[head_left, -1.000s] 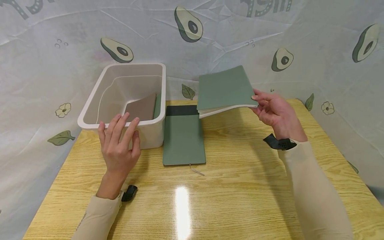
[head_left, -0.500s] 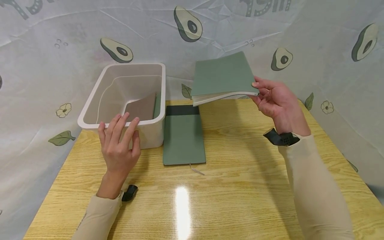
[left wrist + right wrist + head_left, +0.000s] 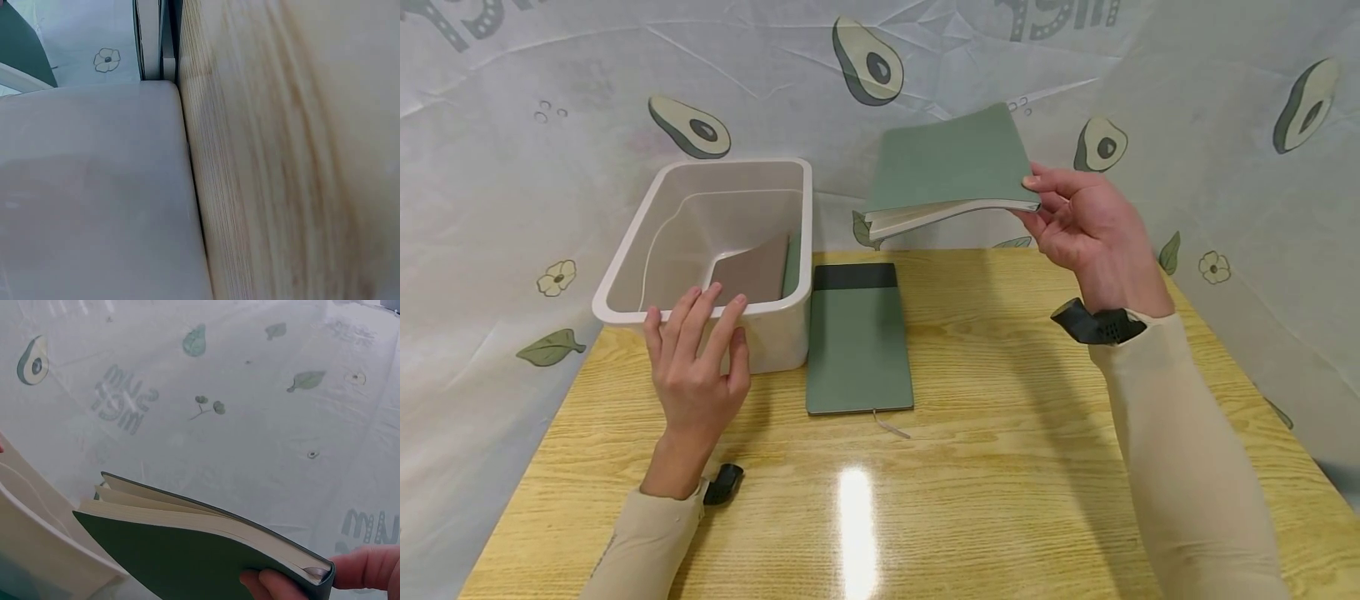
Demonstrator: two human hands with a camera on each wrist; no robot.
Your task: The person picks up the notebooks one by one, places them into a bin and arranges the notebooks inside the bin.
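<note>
My right hand (image 3: 1093,225) pinches a green notebook (image 3: 955,162) by its spine edge, thumb and fingers on opposite covers. The notebook hangs tilted in the air above the back of the table, its pages slightly fanned in the right wrist view. My left hand (image 3: 700,358) rests its fingers on the near rim of a beige plastic bin (image 3: 809,217). Inside the bin lean a brown notebook (image 3: 752,271) and a green one, mostly hidden by the wall. On the table beside the bin lies another green notebook (image 3: 861,350) with a dark band and a ribbon marker.
The wooden table (image 3: 1000,467) reaches back to a pale curtain (image 3: 760,75) printed with avocados and leaves. The bin stands at the back left, close to the curtain. A bright light reflection shows on the table's front middle.
The right hand has lifted the green notebook higher and a little to the left. The left hand, the bin and the notebook on the table have stayed in place.
</note>
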